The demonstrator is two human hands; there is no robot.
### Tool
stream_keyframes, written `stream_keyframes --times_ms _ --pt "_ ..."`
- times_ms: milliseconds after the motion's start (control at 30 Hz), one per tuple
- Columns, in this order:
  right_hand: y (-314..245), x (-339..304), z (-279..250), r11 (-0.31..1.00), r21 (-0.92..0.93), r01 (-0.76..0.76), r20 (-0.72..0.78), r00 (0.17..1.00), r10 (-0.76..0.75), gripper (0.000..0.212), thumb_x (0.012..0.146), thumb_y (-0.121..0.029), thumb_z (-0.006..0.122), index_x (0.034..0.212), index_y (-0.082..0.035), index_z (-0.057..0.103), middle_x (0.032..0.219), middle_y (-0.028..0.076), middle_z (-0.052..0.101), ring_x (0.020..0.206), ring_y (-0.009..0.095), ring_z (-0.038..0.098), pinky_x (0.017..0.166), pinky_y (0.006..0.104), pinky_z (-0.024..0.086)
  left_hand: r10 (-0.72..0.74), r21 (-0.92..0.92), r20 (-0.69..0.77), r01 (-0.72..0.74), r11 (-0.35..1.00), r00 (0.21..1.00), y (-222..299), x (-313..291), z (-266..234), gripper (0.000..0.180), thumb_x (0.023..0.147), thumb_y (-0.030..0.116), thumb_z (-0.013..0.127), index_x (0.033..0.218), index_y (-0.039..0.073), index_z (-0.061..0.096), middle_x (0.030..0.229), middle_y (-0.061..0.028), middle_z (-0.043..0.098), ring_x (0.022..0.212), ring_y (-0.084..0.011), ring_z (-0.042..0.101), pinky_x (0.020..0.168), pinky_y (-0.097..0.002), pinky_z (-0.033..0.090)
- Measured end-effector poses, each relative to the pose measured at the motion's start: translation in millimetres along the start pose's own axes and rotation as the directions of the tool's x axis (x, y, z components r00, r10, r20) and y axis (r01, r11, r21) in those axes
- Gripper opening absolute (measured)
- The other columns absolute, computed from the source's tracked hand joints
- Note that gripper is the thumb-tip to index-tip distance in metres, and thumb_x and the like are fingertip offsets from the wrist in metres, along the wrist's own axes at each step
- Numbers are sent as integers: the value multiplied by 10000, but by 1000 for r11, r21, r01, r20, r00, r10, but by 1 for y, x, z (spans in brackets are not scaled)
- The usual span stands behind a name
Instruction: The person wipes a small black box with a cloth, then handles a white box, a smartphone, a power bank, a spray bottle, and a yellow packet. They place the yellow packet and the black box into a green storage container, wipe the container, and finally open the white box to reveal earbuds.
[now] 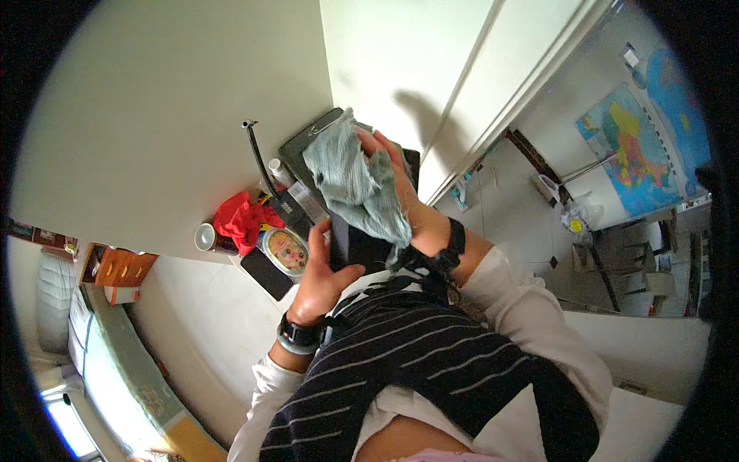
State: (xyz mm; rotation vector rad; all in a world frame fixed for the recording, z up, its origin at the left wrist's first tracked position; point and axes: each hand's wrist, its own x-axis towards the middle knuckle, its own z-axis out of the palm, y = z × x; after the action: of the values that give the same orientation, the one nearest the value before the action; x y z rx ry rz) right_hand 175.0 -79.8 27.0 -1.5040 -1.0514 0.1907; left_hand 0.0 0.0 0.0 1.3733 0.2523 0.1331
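Note:
A crumpled, worn grey-green cloth (346,173) hangs over dark things in the corner. My right hand (400,181) is closed on it, with some fingers hidden behind its folds. Below the cloth is a black flat-sided object (356,248) whose full shape is covered. My left hand (317,281) grips that object's left edge, thumb along the near side and fingers further up. Just left of this hand lie an oval container (286,252) with a colourful picture and a black flat slab (266,273).
Left of the hands are a red plastic bag (242,221), a white cup (205,237), a small white bottle (278,168) and an upright black rod (259,154). Walls meet behind the cloth. A doorway at right shows maps (635,146); a bed (115,369) stands lower left.

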Motion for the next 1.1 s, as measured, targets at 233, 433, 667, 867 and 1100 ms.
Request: stream_keyframes --times_ms 233,433,667,867,1100 --pt "-3 25 -32 848 -529 37 41 999 -17 177 928 -181 545 946 -47 659 822 124 666 755 280 652 656 345 506 90 -192 -62 -100 976 994 -3 -22 -15 866 678 -144 623 1407 70 208 1311 -129 466 1190 -209 471 1045 -335 348" --pt "-18 10 -6 786 -586 196 97 980 -172 216 918 -246 522 926 -69 646 943 151 662 848 326 630 748 417 481 -45 -39 1 45 998 999 -4 -25 -16 881 693 -77 668 1418 39 181 1321 -142 448 1231 -212 425 1056 -312 317" --pt "-11 7 2 792 -535 295 251 950 -184 228 861 -222 590 1037 -87 644 1056 100 645 996 274 607 910 367 463 -47 163 48 39 986 998 7 -31 -18 871 684 -71 670 1413 29 203 1303 -137 463 1205 -200 440 1042 -298 320" --pt "3 7 -46 892 -267 365 428 874 -230 137 904 -138 578 999 -47 615 1017 128 647 1060 254 611 954 333 461 -105 -443 19 103 891 994 -3 -36 -18 816 669 -155 553 1417 34 287 1338 -122 476 1230 -229 470 1043 -334 359" --pt "38 -57 -16 879 -476 16 42 999 4 254 945 -117 494 1178 -27 542 1098 161 584 1030 308 560 908 385 441 73 -585 -237 -203 785 969 -6 -21 -13 794 678 -146 491 1420 68 306 1361 -118 463 1265 -263 448 1074 -398 358"
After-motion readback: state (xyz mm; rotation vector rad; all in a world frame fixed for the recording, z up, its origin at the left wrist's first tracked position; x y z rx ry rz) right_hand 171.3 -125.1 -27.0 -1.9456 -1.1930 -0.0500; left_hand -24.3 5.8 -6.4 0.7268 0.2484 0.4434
